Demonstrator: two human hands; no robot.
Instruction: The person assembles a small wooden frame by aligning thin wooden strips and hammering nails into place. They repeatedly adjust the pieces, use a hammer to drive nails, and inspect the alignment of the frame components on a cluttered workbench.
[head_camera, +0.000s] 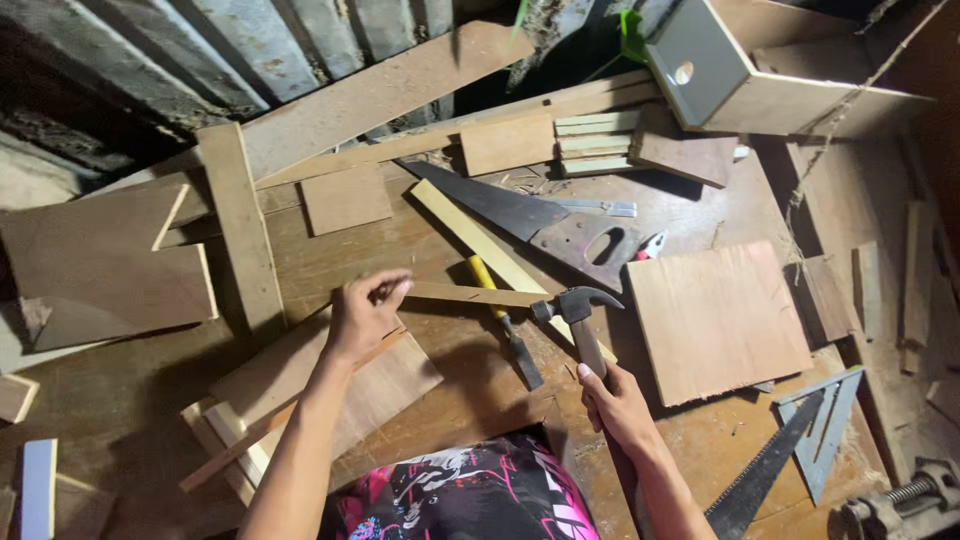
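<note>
My right hand (618, 405) grips the handle of a claw hammer (576, 308), whose dark head hovers over the end of a thin wooden strip (470, 294). My left hand (365, 318) pinches the strip's other end and rests on a plywood piece (390, 385) lying on a small wooden frame (225, 430). A chisel with a yellow handle (500, 320) lies on the workbench (130, 400) just under the strip, between my hands.
A hand saw (530, 225) and a pale slat lie behind the strip. A square plywood board (715, 320) sits right, with a second saw and a metal set square (825, 425) near the front right. Offcuts, planks, a wooden box (740, 70) and a vise (895, 505) surround the bench.
</note>
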